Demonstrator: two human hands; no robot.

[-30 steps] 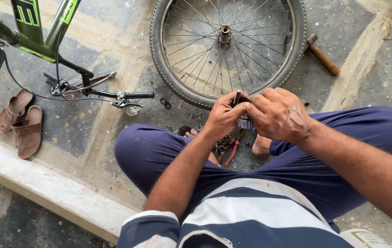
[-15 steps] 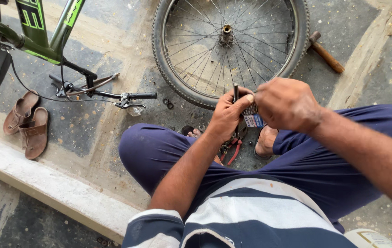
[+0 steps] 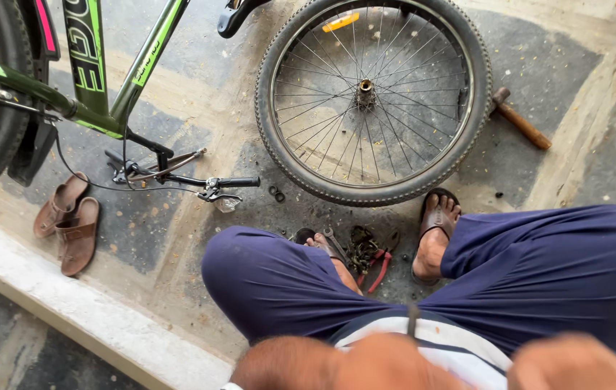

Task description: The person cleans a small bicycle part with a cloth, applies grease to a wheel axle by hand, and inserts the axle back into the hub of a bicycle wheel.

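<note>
My left hand (image 3: 366,365) and my right hand (image 3: 575,365) are blurred at the bottom edge, close to my striped shirt. A thin dark piece (image 3: 413,320) stands just above them; whether either hand holds it is unclear. I am squatting in blue trousers. A greasy small part (image 3: 362,248) and red-handled pliers (image 3: 378,265) lie between my sandalled feet. Just ahead, a bicycle wheel (image 3: 279,144) lies flat on the ground.
A green bicycle frame (image 3: 88,68) stands at the upper left, its handlebar (image 3: 210,182) resting on the ground. A wooden-handled hammer (image 3: 521,124) lies right of the wheel. Two small rings (image 3: 277,193) and a pair of brown sandals (image 3: 66,224) sit on the floor beside a concrete kerb (image 3: 91,318).
Both hands, which were working a small tool together above my knees, have drawn back to the bottom edge near my chest. The view has come closer to the ground.
</note>
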